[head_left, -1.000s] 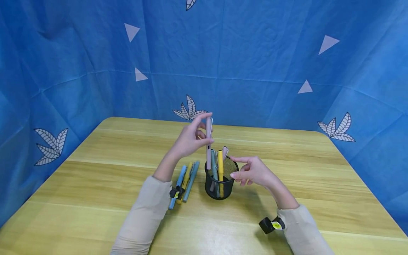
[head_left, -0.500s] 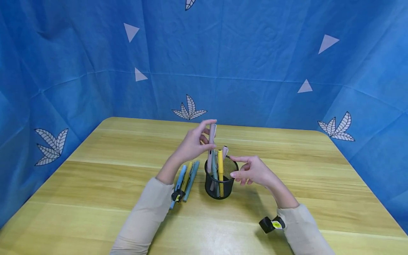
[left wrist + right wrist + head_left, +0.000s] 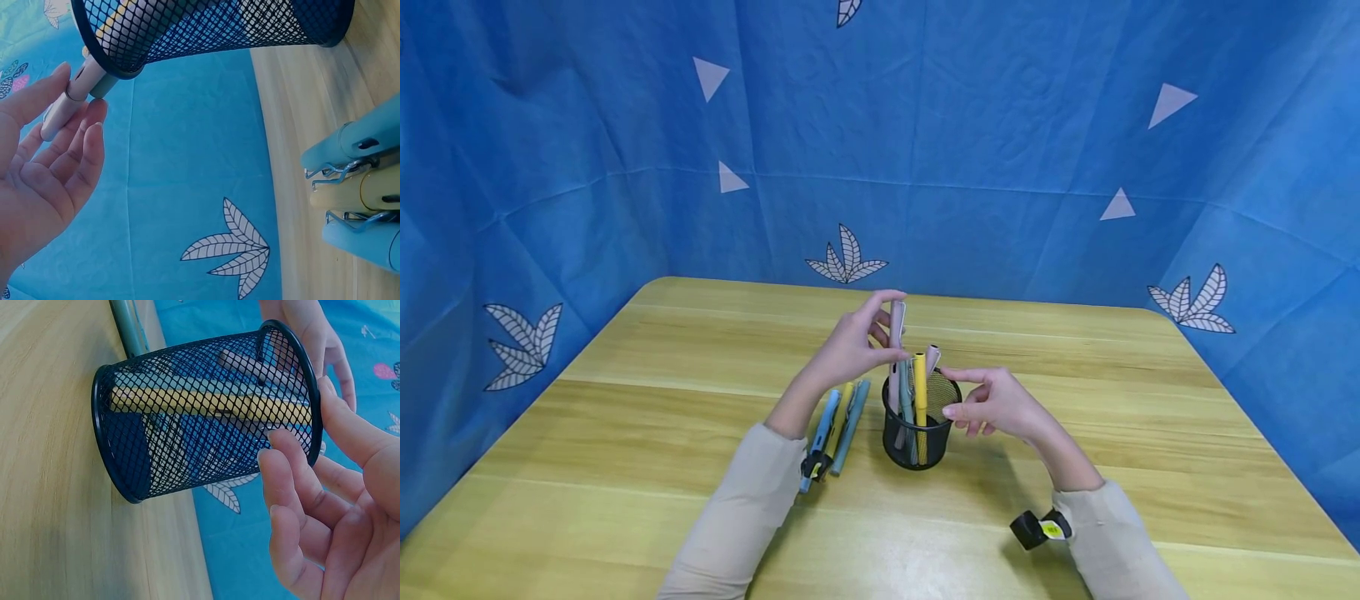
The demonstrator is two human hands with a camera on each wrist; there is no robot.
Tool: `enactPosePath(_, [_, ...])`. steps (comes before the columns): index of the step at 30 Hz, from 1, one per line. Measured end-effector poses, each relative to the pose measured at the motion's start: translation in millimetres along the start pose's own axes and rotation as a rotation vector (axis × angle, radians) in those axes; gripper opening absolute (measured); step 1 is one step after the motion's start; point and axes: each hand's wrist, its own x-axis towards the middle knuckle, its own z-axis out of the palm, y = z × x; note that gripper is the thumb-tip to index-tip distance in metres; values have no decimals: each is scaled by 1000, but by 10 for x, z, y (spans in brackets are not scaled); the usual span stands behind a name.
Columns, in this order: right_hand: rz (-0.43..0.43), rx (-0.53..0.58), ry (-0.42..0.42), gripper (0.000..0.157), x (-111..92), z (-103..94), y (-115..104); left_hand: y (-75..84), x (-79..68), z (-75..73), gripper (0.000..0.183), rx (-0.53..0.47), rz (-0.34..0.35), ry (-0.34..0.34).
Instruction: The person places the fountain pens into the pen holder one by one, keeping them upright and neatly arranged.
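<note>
Just left of the frame's centre, the person's left hand (image 3: 850, 346) pinches a lavender pen (image 3: 893, 387) near its top between thumb and fingers. The pen stands nearly upright below those fingertips, its long axis pointing down through the left side of the mouth of a black mesh cup (image 3: 937, 443). From where I stand, its lower end is inside the rim; the right wrist view suggests it hangs short of the cup's base. A green pen (image 3: 906, 398) and a yellow pen (image 3: 921, 392) stand just beside it in the cup.

The right hand (image 3: 1000, 404), lower right of centre, grips the cup's rim, thumb and forefinger set apart and the other fingers curled. On the worktop (image 3: 700, 467), three more pens (image 3: 851, 429) lie to the cup's left, nearer the left arm.
</note>
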Motion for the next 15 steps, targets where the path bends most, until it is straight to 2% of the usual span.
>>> enactPosePath(7, [-8, 6, -8, 64, 1, 8, -11, 3, -21, -24, 61, -3, 11, 8])
enactPosePath(15, [-4, 7, 0, 64, 0, 10, -21, 19, -44, -48, 24, 62, -21, -22])
